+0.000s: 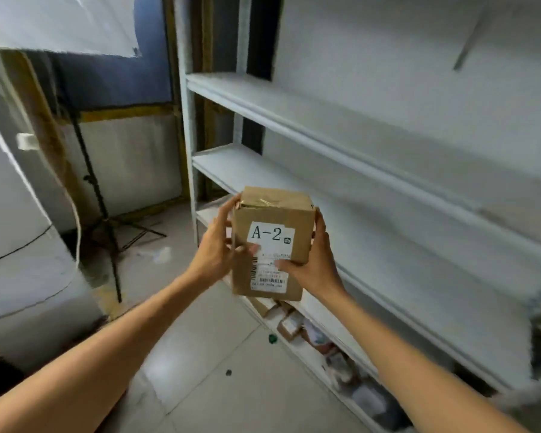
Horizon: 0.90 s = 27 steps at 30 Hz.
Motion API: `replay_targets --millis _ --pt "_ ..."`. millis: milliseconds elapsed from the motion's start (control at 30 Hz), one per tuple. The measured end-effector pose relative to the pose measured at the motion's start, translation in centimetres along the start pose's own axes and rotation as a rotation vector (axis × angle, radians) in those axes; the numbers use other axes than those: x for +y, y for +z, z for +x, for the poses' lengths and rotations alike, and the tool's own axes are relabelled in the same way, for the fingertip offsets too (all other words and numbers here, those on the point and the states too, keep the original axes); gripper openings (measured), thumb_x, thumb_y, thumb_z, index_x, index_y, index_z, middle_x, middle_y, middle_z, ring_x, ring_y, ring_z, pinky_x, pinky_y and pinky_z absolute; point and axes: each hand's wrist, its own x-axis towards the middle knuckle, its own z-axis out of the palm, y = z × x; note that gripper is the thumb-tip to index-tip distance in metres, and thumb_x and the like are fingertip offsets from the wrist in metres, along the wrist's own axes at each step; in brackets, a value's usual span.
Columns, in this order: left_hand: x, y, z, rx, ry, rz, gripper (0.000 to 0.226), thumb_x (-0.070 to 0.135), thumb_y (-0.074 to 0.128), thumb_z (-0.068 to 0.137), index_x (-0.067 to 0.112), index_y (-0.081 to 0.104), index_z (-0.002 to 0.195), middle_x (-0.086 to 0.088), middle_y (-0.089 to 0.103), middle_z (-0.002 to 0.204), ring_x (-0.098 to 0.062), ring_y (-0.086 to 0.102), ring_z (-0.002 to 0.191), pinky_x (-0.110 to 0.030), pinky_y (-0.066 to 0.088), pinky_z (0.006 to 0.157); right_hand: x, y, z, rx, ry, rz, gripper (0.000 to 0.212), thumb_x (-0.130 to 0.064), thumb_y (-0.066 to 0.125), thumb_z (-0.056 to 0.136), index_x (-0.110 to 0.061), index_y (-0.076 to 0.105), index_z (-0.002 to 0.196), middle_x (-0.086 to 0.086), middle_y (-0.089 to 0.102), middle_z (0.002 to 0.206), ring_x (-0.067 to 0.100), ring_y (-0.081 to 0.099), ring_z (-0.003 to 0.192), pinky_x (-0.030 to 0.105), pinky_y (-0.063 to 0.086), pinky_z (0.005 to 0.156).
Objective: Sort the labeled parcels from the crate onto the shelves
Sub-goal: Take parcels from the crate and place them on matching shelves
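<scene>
Likely storeroom, metal shelving (325, 132), tiled floor (219, 354)

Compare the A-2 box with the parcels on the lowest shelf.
The A-2 box is held in the air by the left hand and right hand; the lower parcels lie on the lowest shelf. The A-2 box's label reads clearly; the lower parcels' labels are too blurred to read. Shared: brown cardboard with white labels, at least on the nearest lower parcels.

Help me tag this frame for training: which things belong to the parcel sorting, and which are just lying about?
Job: A-2 parcel, left hand, right hand, white shelves, small parcels on the bottom shelf.
Lying about: tripod stand, green object on the floor.
</scene>
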Motion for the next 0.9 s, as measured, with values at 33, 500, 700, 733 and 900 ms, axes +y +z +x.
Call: replay_targets --millis 33,500,700,733,900 --pt "0.2 1.7 0.9 -0.063 0.020 -0.032 0.088 0.022 0.079 0.077 0.051 0.023 0.139 0.004 0.055 0.122 -0.017 0.059 0.108 -0.025 0.056 0.074 1.0 -1.6 -0.5 0.060 0.044 -0.009 0.119 -0.028 0.089 0.060 -0.034 0.008 0.147 -0.002 0.041 0.128 0.020 0.050 0.119 0.044 0.050 0.094" --pt "4.7 22.4 0.6 -0.579 0.145 -0.303 0.083 -0.004 0.071 0.073 0.044 0.038 0.133 -0.009 0.055 0.118 -0.017 0.058 0.101 -0.021 0.054 0.065 5.2 -16.1 -12.7 0.450 0.361 -0.455 0.097 -0.021 0.085 0.068 -0.030 0.029 0.147 -0.001 0.022 0.147 0.019 0.032 0.134 0.039 0.036 0.110" --pt "6.1 27.8 -0.2 -0.682 0.164 -0.339 0.087 -0.009 0.067 0.075 0.059 0.035 0.119 -0.012 0.053 0.120 -0.026 0.058 0.106 -0.019 0.055 0.061 6.9 -19.0 -15.0 0.489 0.428 -0.672 0.085 -0.023 0.084 0.070 -0.019 0.041 0.143 0.003 0.032 0.149 0.021 0.018 0.143 0.030 0.017 0.113" --pt "6.3 28.7 -0.1 -0.690 0.170 -0.337 0.087 -0.009 0.067 0.076 0.060 0.035 0.118 -0.012 0.053 0.121 -0.028 0.058 0.106 -0.019 0.055 0.060 7.3 -19.5 -15.0 0.467 0.404 -0.739 0.084 -0.022 0.083 0.071 -0.016 0.041 0.143 0.004 0.035 0.147 0.023 0.018 0.142 0.033 0.014 0.116" --pt "6.7 33.2 1.4 -0.696 0.148 -0.319 0.085 -0.010 0.064 0.078 0.059 0.036 0.117 -0.014 0.051 0.125 -0.031 0.058 0.107 -0.024 0.058 0.063 10.3 -22.7 -13.7 0.362 0.376 -0.916 0.080 -0.023 0.080 0.075 -0.011 0.040 0.143 0.008 0.041 0.143 0.026 0.033 0.132 0.038 0.021 0.116"
